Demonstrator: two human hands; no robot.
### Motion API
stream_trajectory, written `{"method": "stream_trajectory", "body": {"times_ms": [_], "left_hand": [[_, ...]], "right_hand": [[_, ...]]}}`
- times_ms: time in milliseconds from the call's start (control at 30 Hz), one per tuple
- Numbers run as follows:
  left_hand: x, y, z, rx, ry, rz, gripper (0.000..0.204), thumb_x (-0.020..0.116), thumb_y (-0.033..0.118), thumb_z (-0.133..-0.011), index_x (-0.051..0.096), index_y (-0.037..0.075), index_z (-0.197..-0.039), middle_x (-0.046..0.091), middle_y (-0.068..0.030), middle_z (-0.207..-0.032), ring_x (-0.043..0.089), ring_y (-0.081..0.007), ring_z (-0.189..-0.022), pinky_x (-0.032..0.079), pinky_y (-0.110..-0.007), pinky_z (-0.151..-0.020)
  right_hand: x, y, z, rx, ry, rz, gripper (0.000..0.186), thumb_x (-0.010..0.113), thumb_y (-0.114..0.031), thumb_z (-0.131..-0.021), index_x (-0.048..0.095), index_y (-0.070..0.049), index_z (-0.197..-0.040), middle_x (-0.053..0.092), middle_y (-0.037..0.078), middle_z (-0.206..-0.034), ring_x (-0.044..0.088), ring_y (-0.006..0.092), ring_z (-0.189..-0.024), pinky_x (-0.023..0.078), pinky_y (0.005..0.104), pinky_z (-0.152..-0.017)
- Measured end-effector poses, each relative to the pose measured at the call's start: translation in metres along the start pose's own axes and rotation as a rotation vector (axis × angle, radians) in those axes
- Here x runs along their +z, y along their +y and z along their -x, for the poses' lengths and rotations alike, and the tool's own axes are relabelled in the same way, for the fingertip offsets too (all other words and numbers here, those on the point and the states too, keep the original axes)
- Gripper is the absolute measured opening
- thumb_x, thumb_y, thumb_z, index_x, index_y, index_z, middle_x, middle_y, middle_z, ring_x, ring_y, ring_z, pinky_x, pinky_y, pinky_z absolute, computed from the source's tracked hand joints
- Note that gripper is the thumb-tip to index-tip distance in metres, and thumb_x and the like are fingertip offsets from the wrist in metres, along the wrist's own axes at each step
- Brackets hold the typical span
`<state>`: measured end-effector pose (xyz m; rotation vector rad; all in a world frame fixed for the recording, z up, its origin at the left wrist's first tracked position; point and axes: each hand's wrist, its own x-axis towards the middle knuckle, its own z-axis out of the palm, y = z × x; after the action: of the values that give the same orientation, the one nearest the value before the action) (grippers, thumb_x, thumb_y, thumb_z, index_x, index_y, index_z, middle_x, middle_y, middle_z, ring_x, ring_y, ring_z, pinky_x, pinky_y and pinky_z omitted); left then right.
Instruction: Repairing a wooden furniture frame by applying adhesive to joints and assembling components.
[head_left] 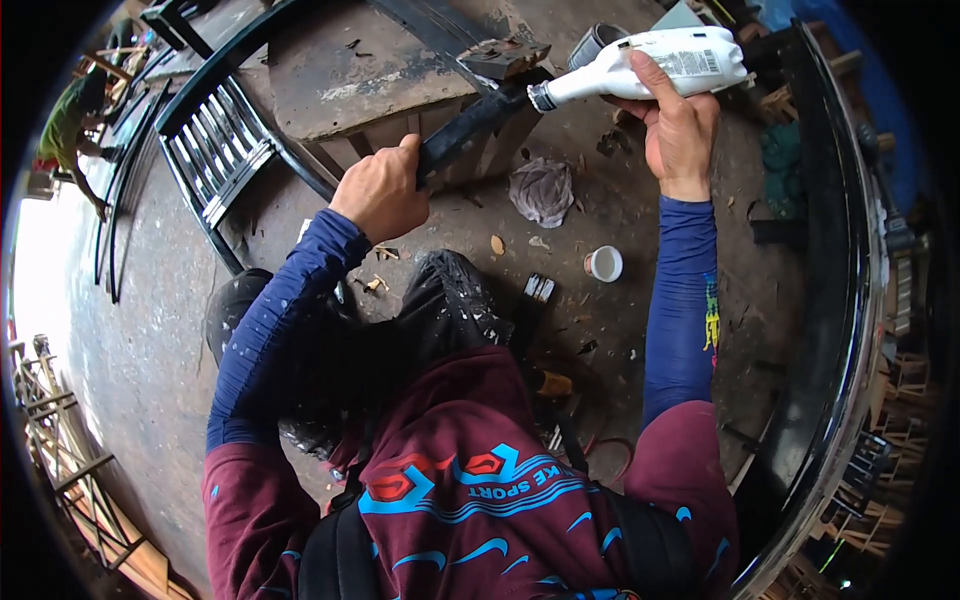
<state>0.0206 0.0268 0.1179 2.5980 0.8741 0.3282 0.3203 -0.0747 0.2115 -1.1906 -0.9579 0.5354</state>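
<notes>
My right hand [682,130] is wrapped round a white plastic bottle [640,65], thumb along its upper side. The bottle lies almost level, its dark-rimmed neck pointing left over the far end of a black wooden bar [470,130]. My left hand [385,190] is closed on the bar's near end. Whether anything flows from the bottle I cannot tell. Close to the bottle neck, a rough, stained block [505,57] rests by the bar. Behind the bottle stands a grey can [597,45], partly hidden.
A worn wooden bench [370,80] stands ahead, with a black slatted chair frame [215,150] to its left. On the floor lie a crumpled rag [541,191] and a white cup [604,264]. A long black beam [830,330] runs along the right. Another person [75,130] bends at far left.
</notes>
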Motion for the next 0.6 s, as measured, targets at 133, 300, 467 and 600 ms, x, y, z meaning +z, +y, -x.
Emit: {"method": "stream_trajectory", "body": {"times_ms": [133,300,467,600], "left_hand": [[-0.001,0.003,-0.002,-0.066,-0.089,0.028,0.038,0.069,0.015,-0.080,0.048,-0.002,-0.107,0.065,-0.0262,-0.084,0.066,-0.0459,-0.083,0.054,-0.051,-0.074],[-0.005,0.001,0.003,-0.056,-0.075,-0.008,0.039,0.070,0.014,-0.077,0.049,-0.002,-0.106,0.065,-0.0250,-0.082,0.067,-0.0437,-0.079,0.055,-0.049,-0.071],[-0.031,0.007,0.004,0.033,-0.044,-0.118,0.035,0.064,0.011,-0.075,0.052,-0.003,-0.104,0.067,-0.0234,-0.080,0.070,-0.0401,-0.076,0.057,-0.047,-0.070],[-0.031,0.009,0.005,0.024,-0.021,-0.157,0.037,0.071,0.021,-0.072,0.060,-0.004,-0.097,0.071,-0.0207,-0.085,0.073,-0.0350,-0.079,0.060,-0.041,-0.071]], "right_hand": [[0.022,0.002,-0.006,-0.180,0.002,0.181,0.029,0.077,-0.010,-0.089,0.068,0.003,-0.113,0.072,0.012,-0.106,0.073,0.0238,-0.092,0.064,0.0378,-0.071],[0.038,-0.004,0.003,-0.057,0.236,0.087,0.029,0.076,-0.009,-0.086,0.068,0.006,-0.110,0.073,0.016,-0.101,0.073,0.0236,-0.082,0.064,0.0377,-0.065],[0.012,0.014,0.011,0.068,0.354,-0.051,0.034,0.077,-0.011,-0.086,0.065,0.008,-0.112,0.071,0.019,-0.105,0.073,0.0304,-0.088,0.066,0.0453,-0.066],[0.021,0.020,0.012,0.076,0.347,-0.037,0.034,0.076,-0.010,-0.087,0.065,0.009,-0.112,0.070,0.020,-0.107,0.073,0.0315,-0.088,0.067,0.0471,-0.065]]}}
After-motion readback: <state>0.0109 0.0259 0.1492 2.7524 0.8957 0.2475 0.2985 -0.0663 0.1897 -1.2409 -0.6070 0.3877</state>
